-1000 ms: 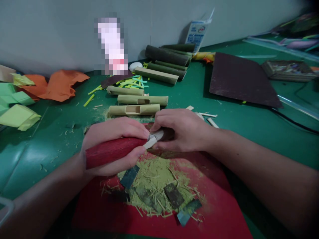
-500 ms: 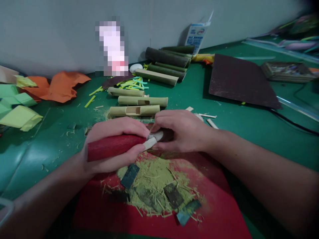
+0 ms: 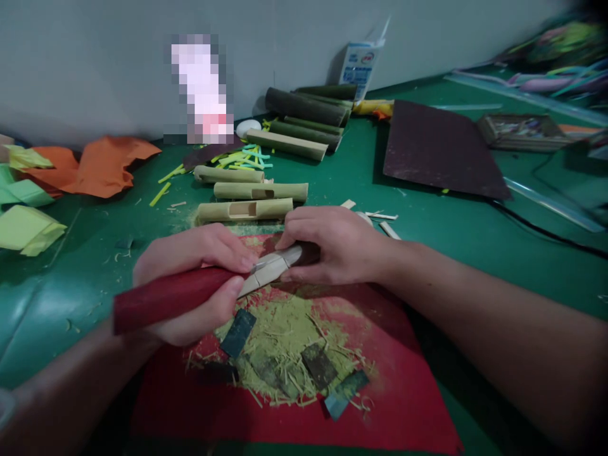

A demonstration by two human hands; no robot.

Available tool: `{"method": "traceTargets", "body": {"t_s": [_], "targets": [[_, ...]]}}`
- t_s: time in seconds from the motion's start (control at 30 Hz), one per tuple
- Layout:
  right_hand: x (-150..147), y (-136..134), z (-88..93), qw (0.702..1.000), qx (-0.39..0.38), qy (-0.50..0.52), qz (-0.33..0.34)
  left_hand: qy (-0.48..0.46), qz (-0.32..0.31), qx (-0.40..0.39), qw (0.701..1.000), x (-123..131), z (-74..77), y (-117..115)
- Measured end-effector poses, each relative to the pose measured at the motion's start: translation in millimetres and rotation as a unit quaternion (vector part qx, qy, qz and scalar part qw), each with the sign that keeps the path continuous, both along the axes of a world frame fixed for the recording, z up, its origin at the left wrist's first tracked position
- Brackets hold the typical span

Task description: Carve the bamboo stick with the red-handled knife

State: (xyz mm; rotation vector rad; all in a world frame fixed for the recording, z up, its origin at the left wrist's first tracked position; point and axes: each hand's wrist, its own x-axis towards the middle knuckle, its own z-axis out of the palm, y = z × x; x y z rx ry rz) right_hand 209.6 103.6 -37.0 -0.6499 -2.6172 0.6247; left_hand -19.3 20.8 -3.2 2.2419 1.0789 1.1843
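Note:
My left hand is closed round a red-handled tool, its thumb and fingertips pinching near the front of the handle. From that grip a pale, narrow strip-like part with dark cross lines runs to the right. My right hand is closed on its far end, by a dark brown piece partly hidden under the fingers. Whether the pale part belongs to the tool or is a separate strip, I cannot tell. Below both hands, greenish dust and shavings cover part of a red sheet.
Behind my hands lie pale bamboo tubes, two with cut-out windows, and darker bamboo pieces. Several small dark rectangles rest on the dust. A brown sheet lies right, orange paper left, and a drink carton at the wall.
My left hand has moved left and slightly down with the red handle, and more of the pale part shows between my hands. The whole view has shifted a little.

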Motion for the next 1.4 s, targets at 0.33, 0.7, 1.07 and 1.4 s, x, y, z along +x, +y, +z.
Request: {"method": "traceTargets", "body": {"t_s": [0.33, 0.7, 1.07, 1.4], "targets": [[-2, -2, 1.5, 1.000, -0.001, 0.001, -0.003, -0.010, 0.000, 0.042, 0.999, -3, -4.4, -4], [-3, -1, -0.1, 1.000, 0.009, -0.005, -0.013, 0.005, -0.056, -0.003, 0.998, -5, -8.0, 10], [-2, 0, -1.4, 1.000, 0.015, 0.008, -0.003, 0.023, -0.046, -0.006, 0.999, 4, -2.8, 9], [1, 1, -2.3, 1.000, 0.010, 0.016, 0.009, -0.073, -0.028, 0.071, 0.994, 2, -10.4, 4]]}}
